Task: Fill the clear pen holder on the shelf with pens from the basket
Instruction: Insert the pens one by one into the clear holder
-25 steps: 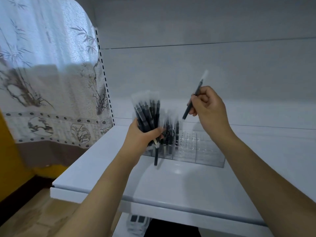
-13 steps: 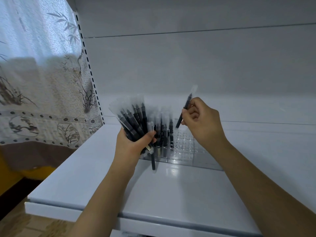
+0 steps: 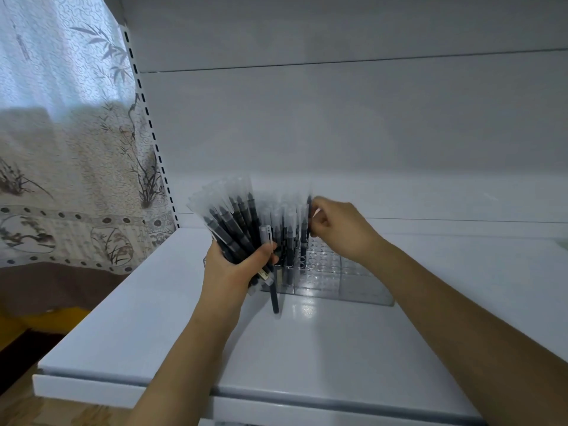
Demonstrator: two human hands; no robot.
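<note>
- On the far left, beside the shelf (image 3: 172, 327), a patterned curtain (image 3: 61, 149) hangs; it has no part in the work.
- At the left end of the clear pen holder (image 3: 353, 287), the left hand (image 3: 233, 269) grips a thick bundle of pens (image 3: 233, 222). Its fingers are curled around the lower ends and the pens spread out upward like a fan. One pen (image 3: 273, 298) hangs lower than the others, and its tip is near the shelf surface.
- In the left part of the holder, some pens (image 3: 289, 241) already stand upright in the holes. The holes on the right side appear empty. I judge that the filling is well begun but far from finished.
- Just right of these standing pens, the right hand (image 3: 341, 232) pinches a single pen (image 3: 309, 207) between the thumb and the curled fingers. The pen is almost vertical above the holder. Its lower end is hidden, so I cannot tell if it is already in a hole.
- The step in hand seems to be the placing of this one pen. The next move needs a straight push down into a free hole, without knocking the neighbours, and then the taking of another pen from the bundle.
- The basket is not in view.
</note>
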